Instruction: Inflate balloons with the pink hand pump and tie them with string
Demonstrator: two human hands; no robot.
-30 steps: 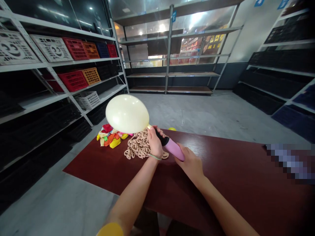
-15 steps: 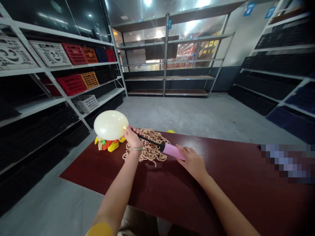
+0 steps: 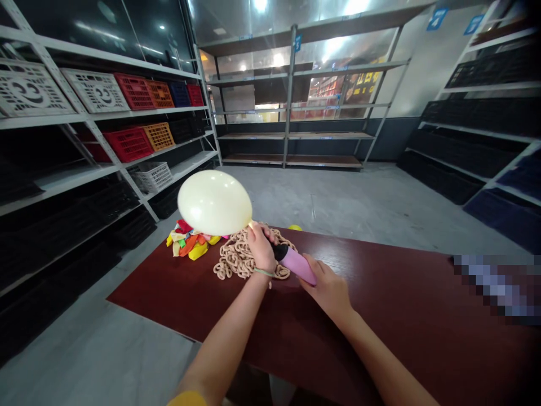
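A pale yellow balloon (image 3: pixel 214 202), inflated and rounded, points left from my left hand (image 3: pixel 261 247). That hand is closed round the balloon's neck at the nozzle end of a balloon pump (image 3: pixel 298 265). My right hand (image 3: pixel 327 286) grips the pump's pink-purple barrel. The black shaft is mostly pushed in, so the two hands are close together. Beneath my left hand lies a heap of beige cord (image 3: pixel 236 255) on the table. Left of the cord is a pile of uninflated balloons (image 3: pixel 195 243) in yellow, red, orange and green, partly behind the inflated one.
The dark red table (image 3: pixel 169 293) spans the foreground. A yellow round thing (image 3: pixel 295 228) shows past its far edge. Shelves with plastic crates (image 3: pixel 129 145) stand at left, a metal rack (image 3: pixel 290 101) behind, and dark crates (image 3: pixel 482 121) at right. A pixelated patch covers the table's right end.
My left hand has moved right, towards my right hand, carrying the balloon's neck and sliding the black shaft into the barrel. The balloon looks larger. My right hand has hardly moved.
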